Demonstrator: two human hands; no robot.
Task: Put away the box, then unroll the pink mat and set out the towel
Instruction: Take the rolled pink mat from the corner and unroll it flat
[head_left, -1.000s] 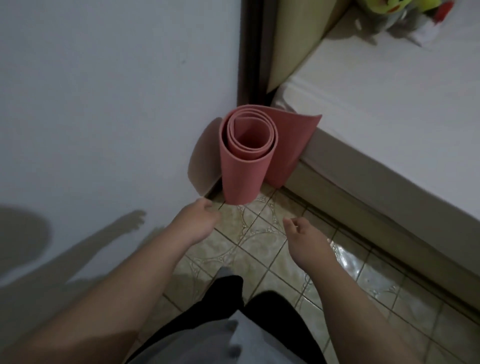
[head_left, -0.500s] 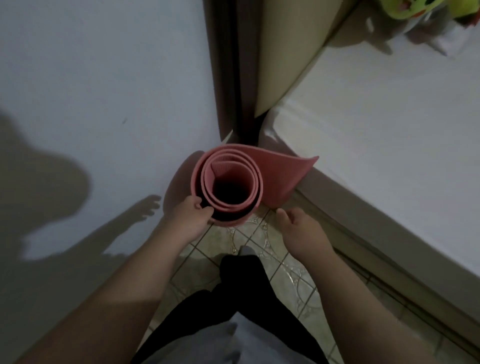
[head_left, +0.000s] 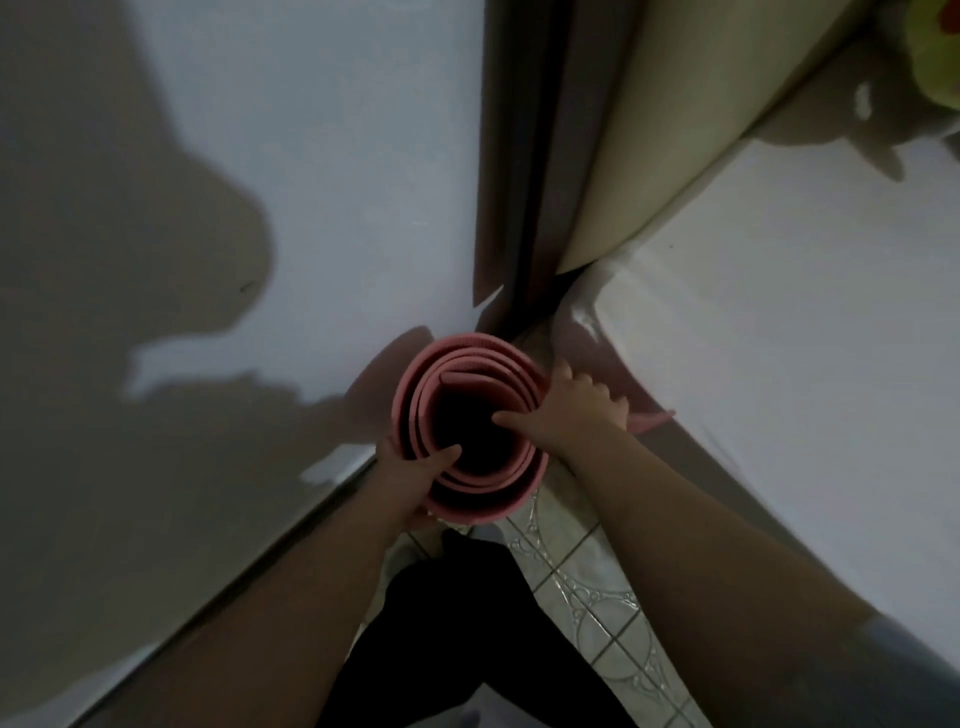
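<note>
Item: pink mat (head_left: 483, 364), rolled, standing on end in the corner where the white wall (head_left: 337, 156) meets the dark door frame (head_left: 524, 156). I look straight down its open top: several coiled layers around a dark hollow core. Its loose outer edge trails off to the right, toward the side of the bed (head_left: 805, 338).

Left hand (head_left: 410, 480): mine, wrapped on the near-left side of the roll, thumb hooked over the rim into the coil, fingers closed around the outside. Grip firm on the mat.

Right hand (head_left: 566, 410): mine, on the right side of the roll, thumb reaching over the rim into the core, fingers curled against the outer layer. Also gripping the mat.

Floor: patterned tile (head_left: 597, 597), visible below the roll between my forearms.

Other: my dark trouser leg (head_left: 457, 613) beneath the mat; a yellow-green soft toy (head_left: 935, 57) at the upper right edge of the bed, mostly cut off.
</note>
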